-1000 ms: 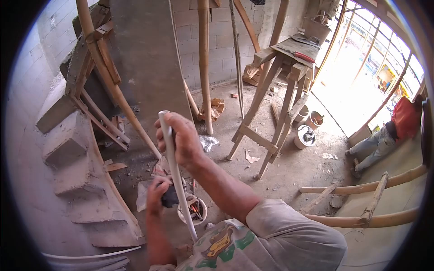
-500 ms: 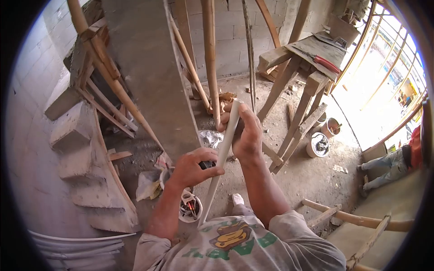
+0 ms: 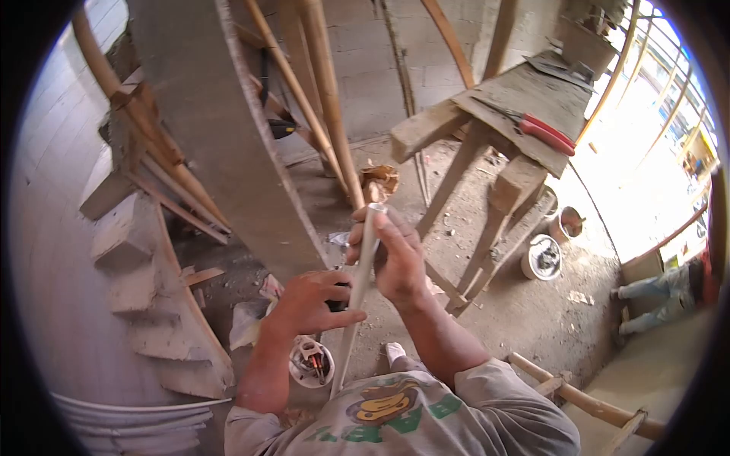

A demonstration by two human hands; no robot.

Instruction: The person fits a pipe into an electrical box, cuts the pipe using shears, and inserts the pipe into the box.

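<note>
Right hand (image 3: 401, 262) grips the pipe (image 3: 347, 351) near its top; left hand (image 3: 308, 302) clasps a dark thing (image 3: 337, 305). Steady the pipe.

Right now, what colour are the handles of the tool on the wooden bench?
The handles are red, showing best in the head view.

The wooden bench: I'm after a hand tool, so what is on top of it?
The wooden bench holds a red-handled tool and, farther back, a flat metal piece. The tub at its far end hides whatever is behind it, so that cannot be seen.
</note>
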